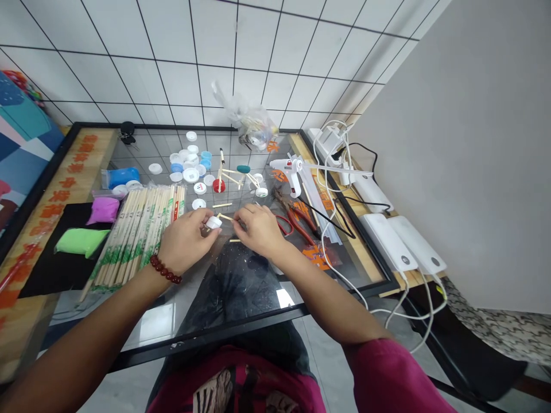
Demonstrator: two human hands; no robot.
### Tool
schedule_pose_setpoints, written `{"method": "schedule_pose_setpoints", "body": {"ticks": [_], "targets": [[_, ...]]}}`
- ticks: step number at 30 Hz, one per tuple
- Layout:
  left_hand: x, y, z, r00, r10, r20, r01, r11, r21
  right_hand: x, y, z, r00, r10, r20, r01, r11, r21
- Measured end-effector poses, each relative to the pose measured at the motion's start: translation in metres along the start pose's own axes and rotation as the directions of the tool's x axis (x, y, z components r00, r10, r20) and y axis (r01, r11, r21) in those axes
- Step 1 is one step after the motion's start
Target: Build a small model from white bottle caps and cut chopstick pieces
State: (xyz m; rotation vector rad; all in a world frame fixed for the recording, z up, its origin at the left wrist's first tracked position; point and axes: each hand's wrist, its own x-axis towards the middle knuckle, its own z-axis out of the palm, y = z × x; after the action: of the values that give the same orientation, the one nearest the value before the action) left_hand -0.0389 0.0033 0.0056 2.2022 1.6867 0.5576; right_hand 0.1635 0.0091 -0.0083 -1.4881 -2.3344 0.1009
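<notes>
My left hand (188, 236) is closed on a white bottle cap (213, 222) just above the glass tabletop. Between the thumb and fingers of my right hand (258, 229) is the end of a short wooden stick (225, 217), whose other end meets the cap. Whether the two are joined I cannot tell. A loose stick piece (222, 205) lies just beyond my hands. Farther back stands a small stick model (232, 176) with a red cap, a white cap and a dark green piece on it.
Wrapped chopsticks (138, 229) lie left, beside pink clay (103, 210) and green clay (81, 242). Several bottle caps (191, 175) are scattered behind. On the right are a white glue gun (289, 170), red-handled pliers (297, 215), cables and white power adapters (387, 241).
</notes>
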Motion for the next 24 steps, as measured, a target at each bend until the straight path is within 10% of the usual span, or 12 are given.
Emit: {"method": "schedule_pose_setpoints", "body": {"ticks": [14,24], "targets": [[-0.002,-0.003,-0.004,1.000,-0.005,0.001,0.005,0.998,-0.056,-0.005,0.014,-0.037,0.990,0.102,0.097,-0.101,0.995,-0.009],[0.004,-0.010,-0.013,0.990,-0.070,-0.123,0.049,0.984,-0.169,-0.014,0.056,-0.067,0.872,0.486,0.056,-0.468,0.863,-0.191]]}}
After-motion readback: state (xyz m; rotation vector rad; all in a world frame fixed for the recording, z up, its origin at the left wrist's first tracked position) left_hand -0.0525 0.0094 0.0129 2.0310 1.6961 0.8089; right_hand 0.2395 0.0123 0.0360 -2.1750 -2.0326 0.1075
